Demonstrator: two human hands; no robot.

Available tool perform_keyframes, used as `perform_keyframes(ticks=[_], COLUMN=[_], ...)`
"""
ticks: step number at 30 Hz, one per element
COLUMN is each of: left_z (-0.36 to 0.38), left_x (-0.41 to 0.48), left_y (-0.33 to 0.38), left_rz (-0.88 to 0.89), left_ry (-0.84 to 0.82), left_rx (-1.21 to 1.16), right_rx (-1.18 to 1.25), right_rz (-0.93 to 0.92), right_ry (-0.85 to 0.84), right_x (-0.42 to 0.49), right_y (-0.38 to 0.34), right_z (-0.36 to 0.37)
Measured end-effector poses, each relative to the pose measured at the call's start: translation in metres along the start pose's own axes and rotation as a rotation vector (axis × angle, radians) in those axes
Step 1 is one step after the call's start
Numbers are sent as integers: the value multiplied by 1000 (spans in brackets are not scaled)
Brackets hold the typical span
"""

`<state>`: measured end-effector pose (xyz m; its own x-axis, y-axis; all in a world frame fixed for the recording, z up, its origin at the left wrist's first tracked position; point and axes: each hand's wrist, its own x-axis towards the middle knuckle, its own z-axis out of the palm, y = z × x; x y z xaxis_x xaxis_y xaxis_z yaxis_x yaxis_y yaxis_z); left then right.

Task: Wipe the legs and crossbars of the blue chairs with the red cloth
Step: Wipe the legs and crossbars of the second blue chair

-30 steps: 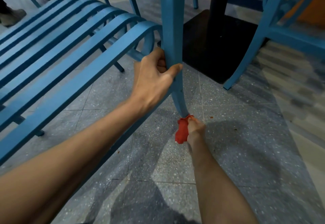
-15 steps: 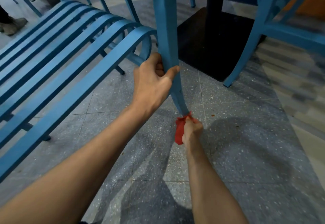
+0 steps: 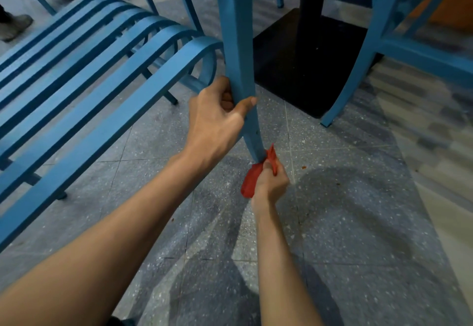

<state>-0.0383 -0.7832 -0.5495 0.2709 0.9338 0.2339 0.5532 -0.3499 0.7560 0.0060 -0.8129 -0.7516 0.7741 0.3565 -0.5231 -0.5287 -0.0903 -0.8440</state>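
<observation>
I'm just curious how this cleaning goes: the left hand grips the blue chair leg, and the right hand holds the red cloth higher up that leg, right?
Not higher: in the head view the right hand holds the red cloth at the foot of the blue chair leg, below the gripping left hand.

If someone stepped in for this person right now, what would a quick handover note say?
Left hand grips the blue chair leg partway up.
Right hand holds the red cloth bunched against the foot of that leg.
Done: cannot tell which parts are already wiped.
Left: likely finish this leg, then the rest of this chair and the other blue chair on the right.
</observation>
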Motion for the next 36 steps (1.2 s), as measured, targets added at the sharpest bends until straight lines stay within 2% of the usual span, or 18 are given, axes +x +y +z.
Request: perform_keyframes(ticks=[6, 12, 23, 27, 31, 33, 36], left_z=[0, 2, 2, 1, 0, 0, 0], left_x=[0, 0, 0, 0, -1, -1, 0], left_y=[1, -2, -1, -1, -1, -2, -1], left_rz=[5, 5, 16, 18, 21, 19, 23], left_ry=[1, -15, -15, -19, -35, -35, -37], left_rx=[5, -10, 38, 37, 36, 34, 34], right_rx=[-128, -136, -178, -93, -49, -76, -79], right_rz=[150, -153, -80, -195, -225, -208, -69], right_ry=[-26, -88, -118, -105, -113, -95, -91], right_x=[23, 6, 14, -8, -24, -22, -12], right_y=[-5, -19, -25, -32, -29, -27, -30], right_z=[-3, -2, -2, 2, -3, -5, -2])
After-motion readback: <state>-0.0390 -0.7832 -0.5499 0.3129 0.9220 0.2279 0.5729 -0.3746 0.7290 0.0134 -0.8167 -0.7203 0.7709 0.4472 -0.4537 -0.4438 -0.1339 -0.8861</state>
